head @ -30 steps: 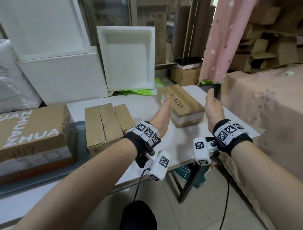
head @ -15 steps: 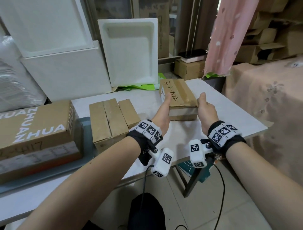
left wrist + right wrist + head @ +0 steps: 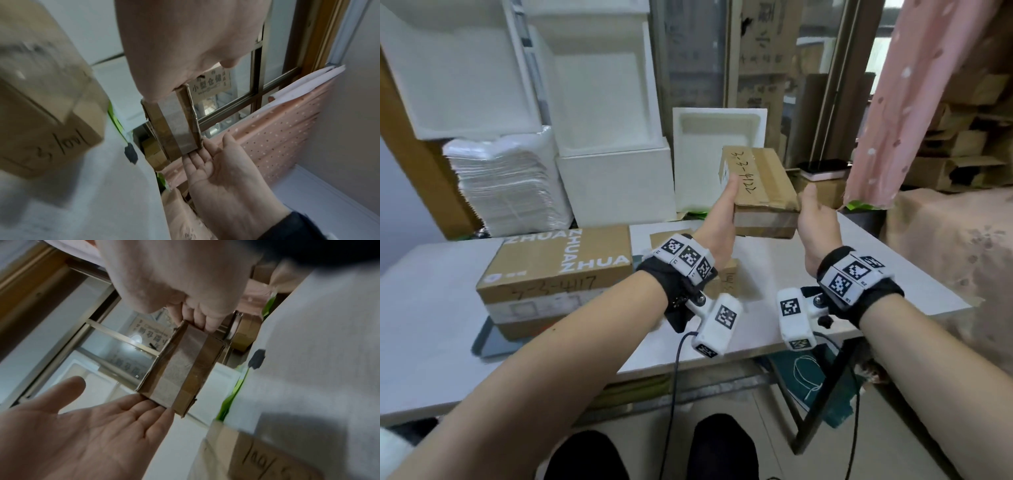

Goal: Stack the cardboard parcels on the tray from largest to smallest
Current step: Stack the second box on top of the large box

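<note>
A mid-sized taped cardboard parcel (image 3: 760,181) with handwriting on top hangs in the air above the white table (image 3: 859,274). It is clamped between my left hand (image 3: 717,219) and right hand (image 3: 815,219), palms on opposite sides. The wrist views show straight fingers lying along the parcel (image 3: 176,128) (image 3: 180,369). The largest parcel (image 3: 558,270), printed ZHUAN, lies on the grey tray (image 3: 482,339) at the left. A smaller parcel (image 3: 726,277) sits mostly hidden behind my left wrist.
White foam boxes (image 3: 616,185) and a stack of foam sheets (image 3: 506,181) line the back of the table. A pink curtain (image 3: 914,96) and a pink-covered surface (image 3: 955,253) stand to the right. The table's front edge runs just below my wrists.
My hands closed onto the parcel's two sides and raised it off the table. The view has swung left, bringing the large parcel and tray nearer the middle.
</note>
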A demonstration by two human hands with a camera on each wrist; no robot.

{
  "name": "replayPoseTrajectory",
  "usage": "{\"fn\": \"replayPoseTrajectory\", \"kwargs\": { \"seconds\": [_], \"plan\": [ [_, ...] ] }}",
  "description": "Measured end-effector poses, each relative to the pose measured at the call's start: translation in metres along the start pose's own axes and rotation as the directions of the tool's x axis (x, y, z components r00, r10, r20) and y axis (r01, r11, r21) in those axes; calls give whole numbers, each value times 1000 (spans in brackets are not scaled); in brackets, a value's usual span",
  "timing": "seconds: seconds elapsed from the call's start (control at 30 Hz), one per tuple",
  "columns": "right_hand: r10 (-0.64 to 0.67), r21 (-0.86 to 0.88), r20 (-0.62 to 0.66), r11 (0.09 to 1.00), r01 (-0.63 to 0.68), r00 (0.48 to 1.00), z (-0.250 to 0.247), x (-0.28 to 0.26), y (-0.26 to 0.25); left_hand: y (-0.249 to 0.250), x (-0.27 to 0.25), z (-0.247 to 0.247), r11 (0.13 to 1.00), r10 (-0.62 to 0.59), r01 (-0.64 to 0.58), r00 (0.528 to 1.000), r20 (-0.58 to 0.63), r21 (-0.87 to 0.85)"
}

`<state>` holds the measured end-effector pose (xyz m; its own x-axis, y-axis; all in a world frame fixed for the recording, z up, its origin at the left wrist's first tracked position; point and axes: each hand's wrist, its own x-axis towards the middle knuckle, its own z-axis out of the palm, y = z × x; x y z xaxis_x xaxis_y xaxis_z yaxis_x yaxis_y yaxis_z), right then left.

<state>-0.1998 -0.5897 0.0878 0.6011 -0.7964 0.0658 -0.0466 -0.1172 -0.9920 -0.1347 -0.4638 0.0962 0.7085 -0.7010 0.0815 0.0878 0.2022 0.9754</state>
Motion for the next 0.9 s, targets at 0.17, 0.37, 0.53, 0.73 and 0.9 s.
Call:
{"fn": "replayPoseTrajectory", "kwargs": {
  "seconds": [0.17,0.37,0.53,0.73,0.9],
  "plan": [
    [-39,-30,118,999,42,992,59,-51,-23,32,-55,-61,997,-1,7,996,-86,74],
    [-74,-20,297,996,83,952,139,-117,-53,67,-131,-136,990,57,-22,966,-251,141],
    [-93,-47,392,991,122,915,190,-161,-60,81,-182,-185,985,78,-14,928,-364,174],
    [-60,-58,410,994,91,910,215,-179,-52,84,-208,-213,987,13,37,950,-312,156],
    [-75,-108,400,986,128,913,214,-171,-45,71,-207,-218,990,-60,93,958,-280,106]
  ]
}}
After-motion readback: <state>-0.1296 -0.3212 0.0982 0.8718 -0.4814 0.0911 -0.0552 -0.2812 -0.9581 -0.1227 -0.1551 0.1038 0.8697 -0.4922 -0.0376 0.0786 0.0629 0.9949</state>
